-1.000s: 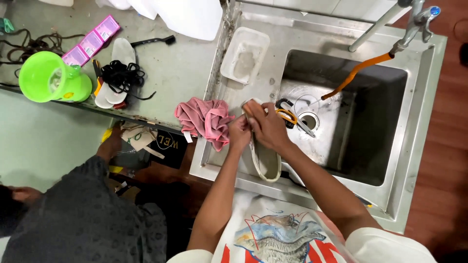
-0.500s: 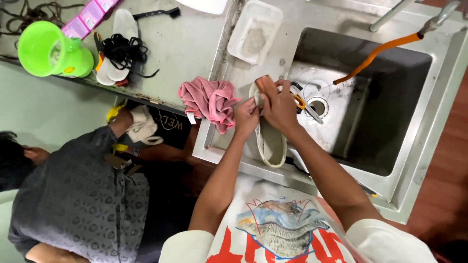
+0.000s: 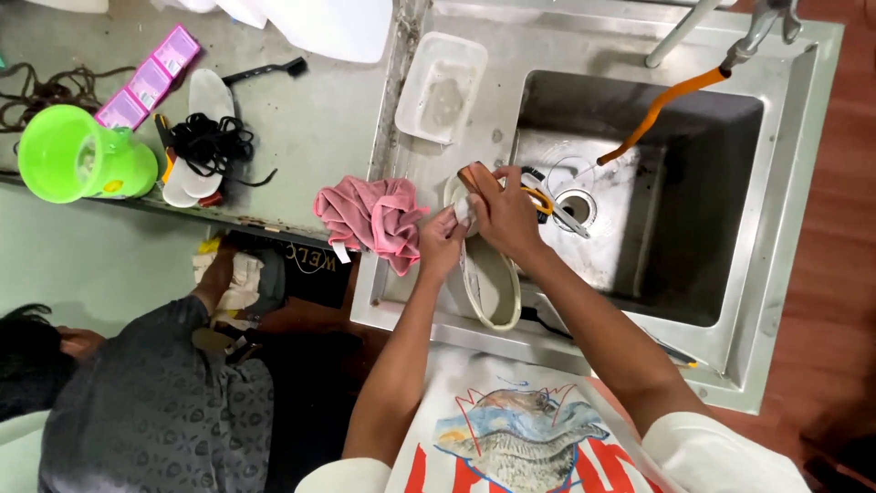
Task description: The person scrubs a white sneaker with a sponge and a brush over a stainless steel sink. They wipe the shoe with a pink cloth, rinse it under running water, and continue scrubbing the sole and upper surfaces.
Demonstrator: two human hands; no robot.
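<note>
Nearest: the person's own forearms reach out over the front rim of the stainless steel sink unit [image 3: 730,365].

Left hand [image 3: 443,245] has its grip closed on the side edge of a pale cream shoe sole [image 3: 491,283], pinning it on the sink's front ledge, toe end toward the person.

Right hand [image 3: 506,215] has its grip wrapped tight round a small brown-handled scrub brush [image 3: 476,175], pressed on the far end of the sole. Bristles hidden under the hand.

Step in hand, my read: scrubbing the sole, mid-clean, working the far end. Next move likely calls for a steady left-hand hold while the brush travels toward the near end, then a rinse. Slip risk on wet steel.

Left of the hands: crumpled pink cloth [image 3: 372,215] draped over the seam between counter [image 3: 310,137] and sink ledge, just beside the left hand.

Containers:
- Sink basin [image 3: 693,210]: drain, what looks like an orange-handled tool near it, wet floor. No standing water that I can tell.
- Clear rectangular plastic tub [image 3: 442,87] on the far ledge: cloudy residue or a little water, nothing solid visible.
- Lime green plastic jug [image 3: 82,164] on the counter's left end: contents unclear.

Far: orange hose [image 3: 657,110] hangs from the tap into the basin. White insoles and tangled black laces [image 3: 210,146] sit on the counter.

Another person in a dark patterned shirt [image 3: 155,402] crouches lower left, apart from the sink.
</note>
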